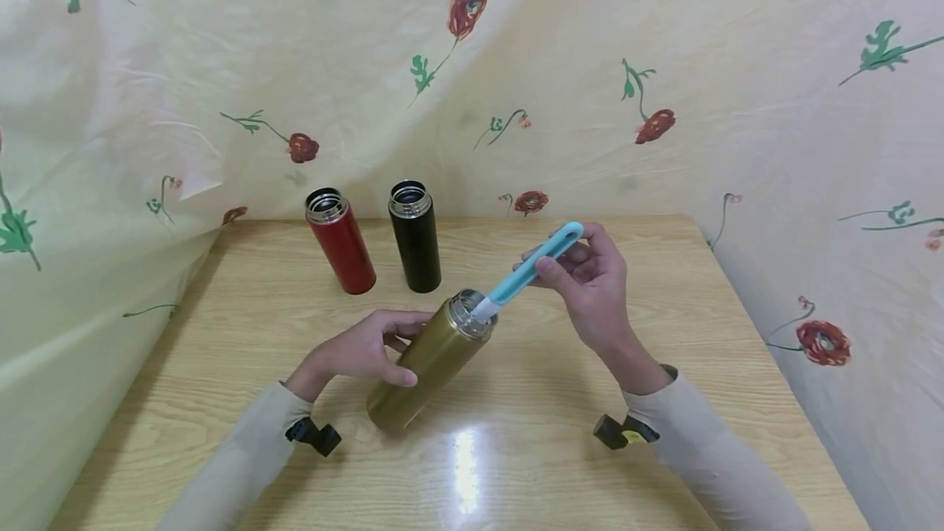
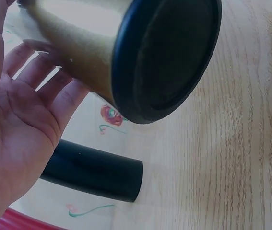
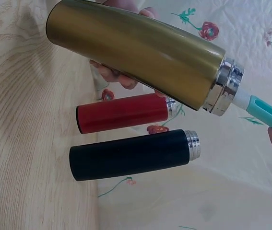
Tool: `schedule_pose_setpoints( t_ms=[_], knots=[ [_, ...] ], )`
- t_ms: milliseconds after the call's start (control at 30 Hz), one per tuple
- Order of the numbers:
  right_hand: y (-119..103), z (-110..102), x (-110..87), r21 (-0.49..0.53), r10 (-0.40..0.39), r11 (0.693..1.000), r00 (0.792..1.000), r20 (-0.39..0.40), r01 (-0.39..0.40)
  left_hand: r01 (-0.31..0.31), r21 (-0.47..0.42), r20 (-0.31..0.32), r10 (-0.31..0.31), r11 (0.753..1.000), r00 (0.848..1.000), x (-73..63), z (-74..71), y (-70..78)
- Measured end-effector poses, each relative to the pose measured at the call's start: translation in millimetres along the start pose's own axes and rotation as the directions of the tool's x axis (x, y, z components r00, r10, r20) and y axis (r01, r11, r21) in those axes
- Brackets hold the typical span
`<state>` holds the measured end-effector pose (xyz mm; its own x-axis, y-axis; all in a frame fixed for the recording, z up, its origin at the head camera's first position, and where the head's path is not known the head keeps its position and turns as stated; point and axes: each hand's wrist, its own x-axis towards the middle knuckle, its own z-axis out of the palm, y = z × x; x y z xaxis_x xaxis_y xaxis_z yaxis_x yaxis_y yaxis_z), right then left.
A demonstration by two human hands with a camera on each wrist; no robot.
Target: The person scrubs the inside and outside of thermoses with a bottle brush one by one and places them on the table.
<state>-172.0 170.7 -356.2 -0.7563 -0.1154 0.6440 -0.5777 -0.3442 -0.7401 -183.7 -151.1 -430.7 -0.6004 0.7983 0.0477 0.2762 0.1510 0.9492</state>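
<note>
A gold thermos flask (image 1: 435, 367) without a lid leans to the right, its steel mouth facing up and right. My left hand (image 1: 379, 347) grips it round the body; the black base shows in the left wrist view, with the palm (image 2: 20, 129) beside it. In my right hand (image 1: 593, 289) I pinch the turquoise handle of a bottle brush (image 1: 534, 265) between thumb and fingers. Its white neck goes into the flask's mouth, and the brush head is hidden inside. The right wrist view shows the handle (image 3: 265, 115) meeting the flask's steel neck (image 3: 225, 86).
A red flask (image 1: 342, 244) and a black flask (image 1: 415, 240) stand upright and lidless at the back of the wooden table (image 1: 243, 351). Behind them hangs a flowered cloth (image 1: 354, 47), which also runs along both sides.
</note>
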Motion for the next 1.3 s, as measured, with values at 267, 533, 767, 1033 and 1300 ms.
schedule_pose_setpoints(
  t_ms=[267,533,767,1033,1300],
  knots=[
    [-4,-3,1.5,-0.004,0.016,1.000,0.999,-0.041,-0.016,0.032,-0.002,0.029,-0.032,0.999,0.999,-2.4,0.6,-0.8],
    [-10,-3,3.4,0.024,0.007,1.000,0.992,-0.125,-0.004,0.021,0.075,-0.066,-0.016,0.997,0.998,-5.0,1.9,-0.4],
    [-14,2,2.8,-0.010,-0.041,0.999,0.987,-0.156,0.040,0.039,0.144,-0.142,-0.018,0.989,0.990,-2.0,4.7,1.5],
    [-11,6,-0.7,-0.084,-0.031,0.996,0.982,-0.187,0.015,0.056,0.152,-0.170,-0.029,0.987,0.985,-1.3,4.7,4.2],
    [-1,11,-6.6,-0.112,0.015,0.993,0.980,-0.199,-0.038,0.051,0.152,-0.189,-0.022,0.987,0.982,2.2,4.2,3.8]
  ],
)
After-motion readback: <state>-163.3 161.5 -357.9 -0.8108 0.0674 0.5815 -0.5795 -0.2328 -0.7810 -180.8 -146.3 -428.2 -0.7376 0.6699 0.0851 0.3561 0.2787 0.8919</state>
